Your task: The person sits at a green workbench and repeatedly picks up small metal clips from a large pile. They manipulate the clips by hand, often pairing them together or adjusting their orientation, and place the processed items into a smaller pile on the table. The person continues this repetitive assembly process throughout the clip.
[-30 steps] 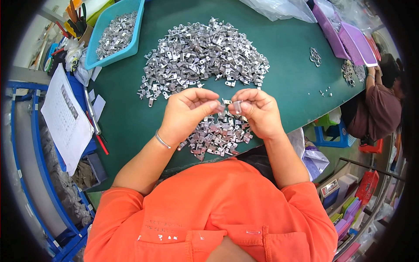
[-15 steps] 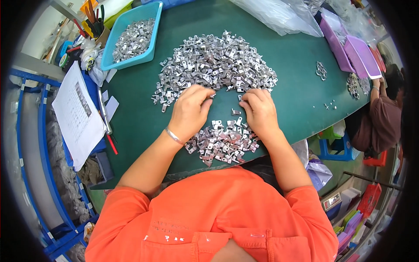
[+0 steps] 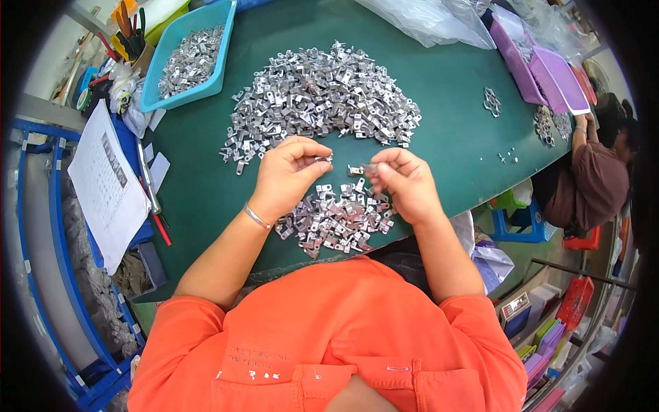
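pinching one small metal piece (image 3: pixel 325 159) in your left hand (image 3: pixel 292 172) and another (image 3: pixel 368 167) in your right hand (image 3: pixel 405 182), you work between two piles of metal parts (image 3: pixel 322 96) on the green table (image 3: pixel 453 89).

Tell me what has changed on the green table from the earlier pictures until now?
Half a second ago both hands lay flat at the near edge of the large pile of metal parts. Now the left hand and the right hand are lifted back above the small pile, each pinching a small metal part. Both piles, the blue tray and the paper sheet stayed as they were.
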The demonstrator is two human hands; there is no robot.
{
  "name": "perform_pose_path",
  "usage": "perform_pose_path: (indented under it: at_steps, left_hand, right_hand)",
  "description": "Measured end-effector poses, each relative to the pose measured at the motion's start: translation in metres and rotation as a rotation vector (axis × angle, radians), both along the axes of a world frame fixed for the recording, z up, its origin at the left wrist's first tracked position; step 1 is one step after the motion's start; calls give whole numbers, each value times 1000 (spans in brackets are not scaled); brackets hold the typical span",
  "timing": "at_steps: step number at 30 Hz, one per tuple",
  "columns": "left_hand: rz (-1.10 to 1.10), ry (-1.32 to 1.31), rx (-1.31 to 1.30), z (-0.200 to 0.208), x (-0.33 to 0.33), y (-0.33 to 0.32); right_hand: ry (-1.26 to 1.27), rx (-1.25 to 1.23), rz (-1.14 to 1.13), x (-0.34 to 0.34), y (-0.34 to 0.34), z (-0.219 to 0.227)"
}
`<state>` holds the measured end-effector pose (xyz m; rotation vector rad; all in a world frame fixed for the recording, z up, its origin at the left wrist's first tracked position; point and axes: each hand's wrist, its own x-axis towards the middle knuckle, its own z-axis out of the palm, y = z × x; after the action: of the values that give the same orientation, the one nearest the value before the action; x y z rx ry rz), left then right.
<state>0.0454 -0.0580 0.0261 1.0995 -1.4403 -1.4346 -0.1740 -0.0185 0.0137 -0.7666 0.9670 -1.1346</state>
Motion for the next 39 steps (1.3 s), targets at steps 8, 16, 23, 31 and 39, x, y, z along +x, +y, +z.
perform_pose_path:
  at_steps: [8,16,23,31,39]
  left_hand:
    - [16,312,320,1,13,11]
    - [57,260,157,1,3,20]
    - [67,174,119,5,0,24]
    - [26,26,-19,9,6,30]
    - [-175,-219,-171,13,10,34]
  right_hand:
    - [1051,-819,-50,16,-17,6]
    - [1509,-948,-205,24,-44,-9]
    - [1337,-928,-138,24,-36,-8]
    - [-120,82,106,6,-18,7]
    - [462,-353,349,5,-3,19]
